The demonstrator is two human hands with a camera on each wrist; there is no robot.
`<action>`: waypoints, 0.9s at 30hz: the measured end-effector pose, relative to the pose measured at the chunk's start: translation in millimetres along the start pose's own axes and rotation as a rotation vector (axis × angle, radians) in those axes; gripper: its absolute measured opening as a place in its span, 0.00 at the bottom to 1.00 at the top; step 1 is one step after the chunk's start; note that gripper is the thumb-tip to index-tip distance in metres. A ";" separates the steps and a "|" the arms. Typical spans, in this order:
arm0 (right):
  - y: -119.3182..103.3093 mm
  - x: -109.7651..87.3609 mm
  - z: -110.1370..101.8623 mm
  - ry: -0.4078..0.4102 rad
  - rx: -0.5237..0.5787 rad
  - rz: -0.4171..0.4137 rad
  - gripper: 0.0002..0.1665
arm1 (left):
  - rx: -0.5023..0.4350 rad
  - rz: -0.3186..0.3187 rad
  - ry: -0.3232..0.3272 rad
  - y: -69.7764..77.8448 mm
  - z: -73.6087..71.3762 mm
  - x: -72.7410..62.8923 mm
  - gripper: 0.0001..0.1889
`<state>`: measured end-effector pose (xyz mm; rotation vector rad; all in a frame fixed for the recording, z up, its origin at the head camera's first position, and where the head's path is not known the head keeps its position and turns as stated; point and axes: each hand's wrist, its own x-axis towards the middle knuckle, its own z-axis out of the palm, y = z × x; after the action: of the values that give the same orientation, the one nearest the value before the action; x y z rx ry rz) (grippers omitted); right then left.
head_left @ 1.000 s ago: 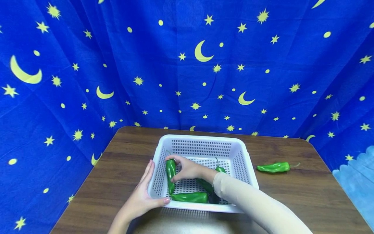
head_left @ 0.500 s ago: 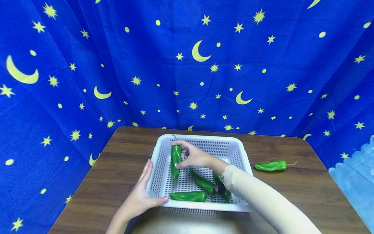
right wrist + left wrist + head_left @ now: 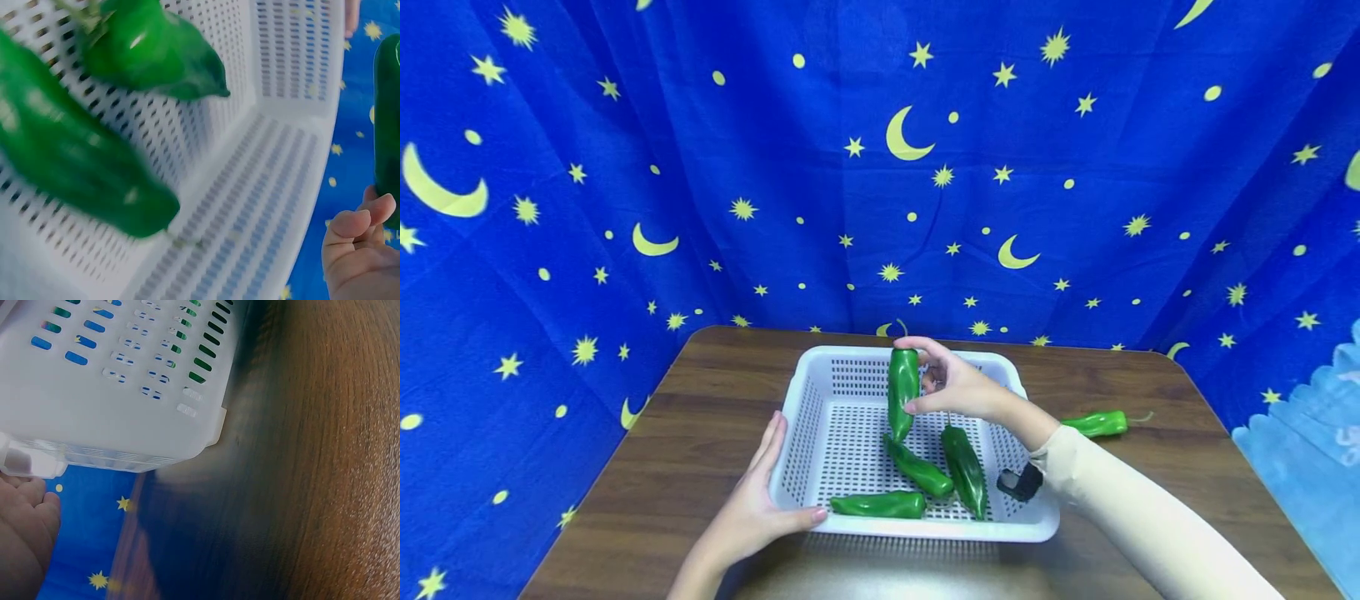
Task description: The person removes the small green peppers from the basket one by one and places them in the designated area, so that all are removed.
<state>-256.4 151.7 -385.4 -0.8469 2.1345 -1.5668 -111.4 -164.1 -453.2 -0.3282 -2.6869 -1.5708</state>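
A white perforated plastic basket (image 3: 842, 433) stands on the wooden table. My left hand (image 3: 748, 508) lies at its front left corner, fingers extended along the outer side and thumb at the front rim. Above the basket, my right hand (image 3: 958, 385) pinches a green pepper (image 3: 902, 392) between thumb and fingers. That pepper hangs upright, stem up, its tip just over the peppers below. Inside the basket lie a green pepper (image 3: 880, 504) along the front wall, a slanted pepper (image 3: 921, 471) in the middle, and a darker pepper (image 3: 966, 471) to the right.
Right of the basket, another green pepper (image 3: 1097, 424) lies on the wooden table (image 3: 730, 392), partly hidden by my right arm. A blue curtain (image 3: 820, 150) with yellow moons and stars hangs behind. Light blue cloth (image 3: 1315, 442) shows at the far right.
My right hand has lifted the pepper from the basket's left side and carried it right and away from me. The left hand stays at the corner.
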 end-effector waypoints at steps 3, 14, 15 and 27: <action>-3.1 -15.3 -14.0 0.033 -0.008 0.005 0.52 | 0.005 0.003 0.000 0.0 -0.2 0.0 0.68; -10.6 -58.9 -58.0 0.109 -0.018 -0.007 0.52 | 0.011 -0.034 -0.004 -1.6 1.4 2.4 0.68; -11.2 -62.9 -61.5 0.111 -0.017 -0.009 0.52 | 0.012 -0.035 -0.005 -1.9 1.5 2.3 0.68; 1.2 -124.6 -103.1 0.176 -0.077 0.011 0.50 | 0.013 -0.028 -0.007 -0.8 0.8 2.5 0.67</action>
<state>-224.8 308.5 -361.0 -0.7441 2.3310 -1.6171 -113.9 -163.3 -454.0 -0.2971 -2.7177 -1.5608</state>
